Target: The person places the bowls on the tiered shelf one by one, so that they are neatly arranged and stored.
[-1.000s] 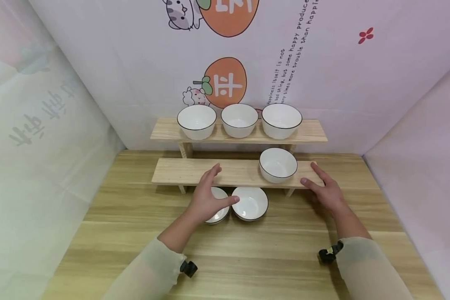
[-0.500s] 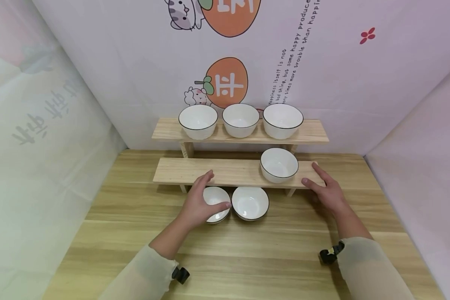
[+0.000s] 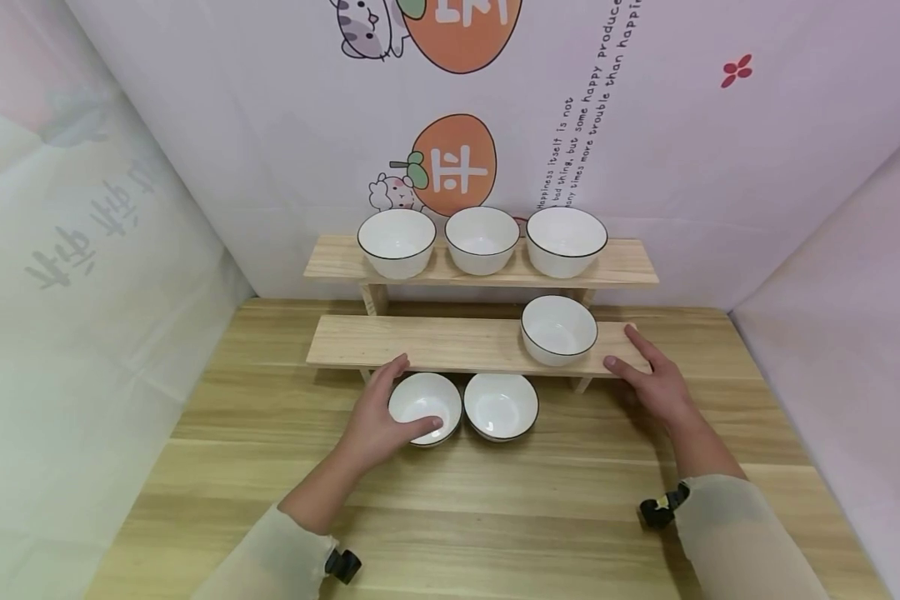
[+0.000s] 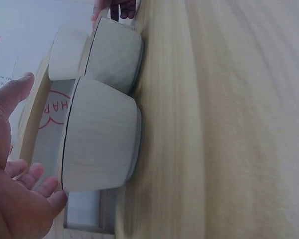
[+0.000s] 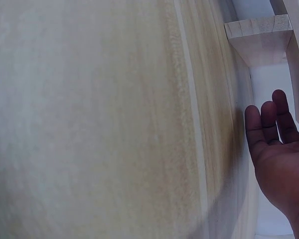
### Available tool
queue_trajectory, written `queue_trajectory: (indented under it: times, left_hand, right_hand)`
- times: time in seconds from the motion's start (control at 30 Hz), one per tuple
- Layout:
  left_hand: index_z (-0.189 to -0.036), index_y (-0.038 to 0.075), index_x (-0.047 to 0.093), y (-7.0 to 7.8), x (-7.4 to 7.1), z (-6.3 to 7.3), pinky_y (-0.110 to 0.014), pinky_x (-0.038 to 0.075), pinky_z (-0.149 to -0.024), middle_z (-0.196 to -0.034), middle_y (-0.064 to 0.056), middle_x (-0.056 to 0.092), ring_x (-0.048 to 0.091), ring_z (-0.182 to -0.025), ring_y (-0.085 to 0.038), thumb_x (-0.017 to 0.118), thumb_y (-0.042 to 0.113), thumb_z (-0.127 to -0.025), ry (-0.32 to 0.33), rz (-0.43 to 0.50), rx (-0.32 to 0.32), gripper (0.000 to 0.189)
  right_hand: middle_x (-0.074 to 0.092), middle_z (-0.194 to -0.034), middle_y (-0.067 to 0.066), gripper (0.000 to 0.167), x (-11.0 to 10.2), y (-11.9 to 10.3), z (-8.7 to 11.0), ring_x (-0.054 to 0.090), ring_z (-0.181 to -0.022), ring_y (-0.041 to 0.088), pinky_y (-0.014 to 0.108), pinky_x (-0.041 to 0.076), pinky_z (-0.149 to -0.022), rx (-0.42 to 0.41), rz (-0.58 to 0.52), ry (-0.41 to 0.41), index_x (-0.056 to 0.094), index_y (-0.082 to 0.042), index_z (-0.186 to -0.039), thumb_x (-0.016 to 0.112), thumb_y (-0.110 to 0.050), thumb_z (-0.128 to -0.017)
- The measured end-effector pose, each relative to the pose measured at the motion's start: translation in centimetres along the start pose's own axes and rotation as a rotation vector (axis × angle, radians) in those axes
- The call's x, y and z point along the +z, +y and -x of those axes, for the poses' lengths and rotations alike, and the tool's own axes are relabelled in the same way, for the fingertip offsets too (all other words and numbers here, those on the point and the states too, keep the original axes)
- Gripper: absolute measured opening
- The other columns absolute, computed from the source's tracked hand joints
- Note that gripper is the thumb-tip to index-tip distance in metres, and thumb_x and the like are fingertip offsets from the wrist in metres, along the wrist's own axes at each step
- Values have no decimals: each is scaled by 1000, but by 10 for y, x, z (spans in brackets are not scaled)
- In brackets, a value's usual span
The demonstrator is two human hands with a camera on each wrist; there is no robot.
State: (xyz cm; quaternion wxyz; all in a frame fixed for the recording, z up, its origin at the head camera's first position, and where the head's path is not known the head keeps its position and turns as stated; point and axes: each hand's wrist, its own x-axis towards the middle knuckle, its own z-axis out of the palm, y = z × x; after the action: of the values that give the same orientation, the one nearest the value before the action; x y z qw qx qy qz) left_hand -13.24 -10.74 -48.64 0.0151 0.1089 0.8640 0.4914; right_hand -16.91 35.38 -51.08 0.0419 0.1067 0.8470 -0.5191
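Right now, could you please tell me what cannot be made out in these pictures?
Head view: part of the inside of the lower left bowl, covered by the left hand.
Head view: the upper end of the wall writing, cut off by the top edge.
Right wrist view: the thumb of the right hand, outside the frame.

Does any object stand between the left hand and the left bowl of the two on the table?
Nothing visible stands between them. The left hand is at the left bowl, its thumb over the opening; the lower wooden shelf lies beyond the bowl.
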Motion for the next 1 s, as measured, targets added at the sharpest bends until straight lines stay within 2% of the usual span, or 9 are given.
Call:
queue_trajectory:
  times: [0.33, 0.63, 0.8, 1.0]
  left_hand:
    - [-160, 18, 39, -8, -2, 9, -57, 32, -118, -163, -5, 36, 36, -149, -31, 97, 49, -67, -9, -24, -35, 114]
    - [-162, 17, 35, -20, 3, 11, -58, 31, -118, -163, -8, 33, 34, -149, -34, 100, 47, -63, -24, -15, -71, 122]
    - [-162, 16, 34, -27, 6, 11, -58, 33, -117, -162, -10, 36, 38, -147, -35, 101, 48, -60, -24, -18, -74, 126]
    - [-163, 12, 30, -30, 10, 10, -60, 35, -115, -162, -16, 36, 40, -145, -39, 103, 39, -59, -42, 3, -74, 130]
  right_hand:
    - [11, -171, 21, 93, -1, -1, 1, 12, -155, 47, 66, 17, -121, -4, 0, 5, 17, -39, -166, 72, -58, -93]
    - [11, -171, 21, 93, 0, 0, 1, 12, -155, 48, 66, 17, -120, -6, 0, 2, 17, -39, -166, 72, -58, -93]
    - [12, -171, 19, 93, 0, 1, 0, 12, -155, 47, 66, 17, -120, -10, 4, 5, 18, -39, -166, 72, -58, -93]
    - [11, -171, 18, 93, -1, 3, -3, 12, -155, 47, 65, 16, -121, -2, 1, 3, 17, -41, -165, 73, -58, -93]
